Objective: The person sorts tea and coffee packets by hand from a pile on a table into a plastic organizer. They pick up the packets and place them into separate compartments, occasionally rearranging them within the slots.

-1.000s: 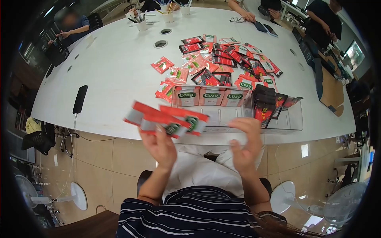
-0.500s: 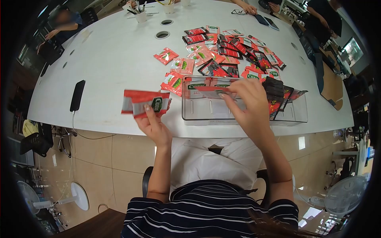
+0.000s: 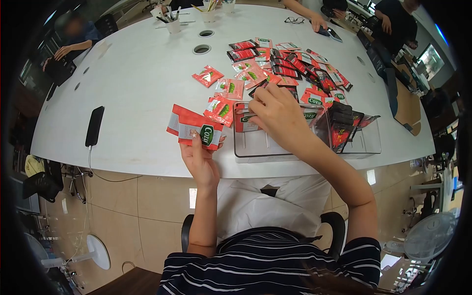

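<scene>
Left hand [image 3: 200,160] grips red sachets [image 3: 194,129]; right hand [image 3: 278,115], at three o'clock, pinches upright sachet [image 3: 243,123] in clear tray [image 3: 275,150] at surface [image 3: 137,88] edge.

**Tray at the near edge, packets heaped behind it**

A tray [image 3: 364,142] sits on the table [image 3: 137,73] at its near edge, right of centre. Behind it, a heap of packets [image 3: 285,69] spreads toward the far side. More packets stand upright in the tray's right end [image 3: 341,125]. The right hand [image 3: 278,115] is over the tray's left end. Just left of the tray, the left hand [image 3: 201,162] holds a few sachets [image 3: 196,129] above the table edge. A phone [image 3: 94,126] lies well to the left. Cups [image 3: 173,24] and glasses [image 3: 294,20] stand along the far edge.
</scene>
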Tool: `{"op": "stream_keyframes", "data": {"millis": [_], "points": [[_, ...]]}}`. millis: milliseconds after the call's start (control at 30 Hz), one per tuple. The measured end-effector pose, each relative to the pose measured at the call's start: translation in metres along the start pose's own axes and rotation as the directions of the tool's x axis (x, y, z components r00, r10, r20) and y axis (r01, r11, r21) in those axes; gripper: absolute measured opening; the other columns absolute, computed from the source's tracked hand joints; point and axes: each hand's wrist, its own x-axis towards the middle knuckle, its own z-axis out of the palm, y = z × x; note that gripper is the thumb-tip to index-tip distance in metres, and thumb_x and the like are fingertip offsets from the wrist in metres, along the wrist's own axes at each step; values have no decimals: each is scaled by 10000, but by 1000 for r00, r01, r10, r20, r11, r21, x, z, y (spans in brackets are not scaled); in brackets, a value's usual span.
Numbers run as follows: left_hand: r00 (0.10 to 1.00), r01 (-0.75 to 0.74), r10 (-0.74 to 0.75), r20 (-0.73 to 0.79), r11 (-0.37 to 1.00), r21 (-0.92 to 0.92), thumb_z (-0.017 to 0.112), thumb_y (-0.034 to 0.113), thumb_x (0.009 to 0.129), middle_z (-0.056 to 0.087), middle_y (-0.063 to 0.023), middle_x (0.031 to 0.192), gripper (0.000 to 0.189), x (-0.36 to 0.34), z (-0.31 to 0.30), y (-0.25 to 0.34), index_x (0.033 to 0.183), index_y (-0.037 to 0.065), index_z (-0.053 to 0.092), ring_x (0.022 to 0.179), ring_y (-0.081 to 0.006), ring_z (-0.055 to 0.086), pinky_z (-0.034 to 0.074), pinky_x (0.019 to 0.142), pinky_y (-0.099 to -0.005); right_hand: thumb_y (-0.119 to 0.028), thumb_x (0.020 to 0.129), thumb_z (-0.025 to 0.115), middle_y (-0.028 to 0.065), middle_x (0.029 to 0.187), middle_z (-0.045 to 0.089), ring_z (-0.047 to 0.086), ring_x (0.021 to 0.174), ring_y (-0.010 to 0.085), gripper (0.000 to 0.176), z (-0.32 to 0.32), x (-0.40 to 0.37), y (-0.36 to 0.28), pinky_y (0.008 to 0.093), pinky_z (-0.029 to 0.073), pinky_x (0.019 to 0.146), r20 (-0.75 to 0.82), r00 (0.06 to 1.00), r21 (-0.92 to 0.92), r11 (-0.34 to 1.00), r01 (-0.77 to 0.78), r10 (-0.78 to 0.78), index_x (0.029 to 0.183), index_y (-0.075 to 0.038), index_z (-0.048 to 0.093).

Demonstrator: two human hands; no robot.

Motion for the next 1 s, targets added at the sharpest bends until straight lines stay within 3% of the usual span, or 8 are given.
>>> {"op": "stream_keyframes", "data": {"millis": [300,400,500,600,733,833,900,1000], "points": [[1000,-22,22,21,999,-24,495,199,961,597,-56,1034,278,1,-4,-4,1183,44,432,884,-122,606,520,745,-299,-201,596,788,42,919,505,488,901,230,416,5,7,2,361,395,807,11,995,-44,995,-94,95,894,-91,519],[999,-39,41,29,997,-66,546,123,931,612,-67,1021,295,0,-5,-5,1186,15,445,924,-110,598,488,776,-262,-270,666,765,59,961,528,491,925,209,474,-1,7,2,318,393,764,83,994,-99,993,-62,70,1020,-56,533],[998,-58,58,-9,996,-63,574,59,905,629,-85,1016,324,0,1,-2,1196,0,444,930,-109,602,480,787,-253,-295,684,756,45,881,541,493,860,210,380,2,6,-2,322,394,732,-110,993,10,999,-38,39,916,-66,561],[997,-80,80,-12,996,-50,583,19,887,637,-106,1025,343,0,1,-4,1198,-6,440,909,-114,611,488,792,-258,-316,699,744,25,782,538,487,801,211,312,-9,7,-16,331,391,697,-103,992,267,962,-49,79,802,-78,570],[996,-85,86,15,996,-18,586,-24,867,639,-112,1009,354,-2,3,-2,1188,-9,438,870,-117,624,510,776,-272,-247,707,757,29,744,544,474,736,225,258,-11,4,-29,340,389,664,-78,993,435,899,-48,91,751,-68,577],[992,-113,113,57,994,2,573,51,900,637,-108,992,289,-1,-5,-8,1158,-3,454,865,-126,631,529,719,-278,-179,730,739,20,758,569,492,745,196,197,-8,2,-26,320,393,664,-35,988,533,839,-111,152,767,-65,582],[996,-92,92,-4,995,-32,551,126,925,638,-107,970,255,-4,-2,-5,1132,3,467,838,-149,644,528,678,-284,-92,745,727,16,798,602,524,761,142,147,-16,2,-21,282,410,676,29,976,597,779,-190,216,804,-38,603],[996,-91,92,-11,995,27,520,226,950,639,-108,944,261,-4,-1,-4,1093,10,484,793,-185,659,519,633,-289,-114,741,733,28,755,632,567,725,147,168,-22,-3,-12,276,438,643,-7,901,774,573,-270,433,800,-24,605]]}}
